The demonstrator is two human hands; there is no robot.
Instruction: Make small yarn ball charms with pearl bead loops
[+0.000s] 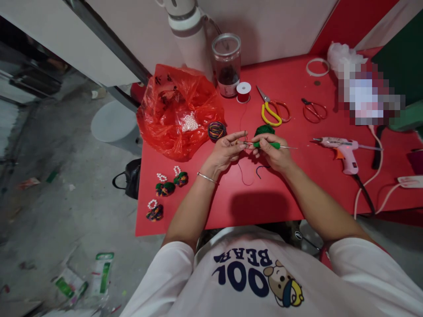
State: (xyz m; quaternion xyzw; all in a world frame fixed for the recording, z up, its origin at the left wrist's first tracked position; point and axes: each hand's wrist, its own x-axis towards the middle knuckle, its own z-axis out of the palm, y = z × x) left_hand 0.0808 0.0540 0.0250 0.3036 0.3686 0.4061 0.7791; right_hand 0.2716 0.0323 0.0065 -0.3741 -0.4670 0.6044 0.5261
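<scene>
Head view, and both hands are meeting at the centre of the frame, just above the red tabletop (pixel 231 207). The left hand (pixel 228 149) is pinching its fingertips together on a thin dark thread (pixel 246 176), which is trailing down in a loose curl below the hands. The right hand (pixel 272 154) is clamped around a green-handled hook (pixel 267 144), lying almost level, with its fine metal shaft poking out to the right. A green yarn ball (pixel 264 130) is sitting just behind the knuckles.

The risks, as I judge them: that thread is thin and slack, so it could be slipping off the hook if the pinch loosens, and the loose curl could be snagging under a wrist. The glue gun (pixel 343 152) at right is pointing its nozzle towards the right hand, near enough to catch on a wide sweep. Whether it is hot I cannot tell.

For room, bare tabletop is lying open below the hands down to the near edge. At lower left, three pearl-looped pieces (pixel 165 187) are resting close to the left edge, with floor beneath. Behind, the red plastic bag (pixel 178 110), multicoloured yarn ball (pixel 217 130) and yellow scissors (pixel 271 110) are crowding the upper middle.
</scene>
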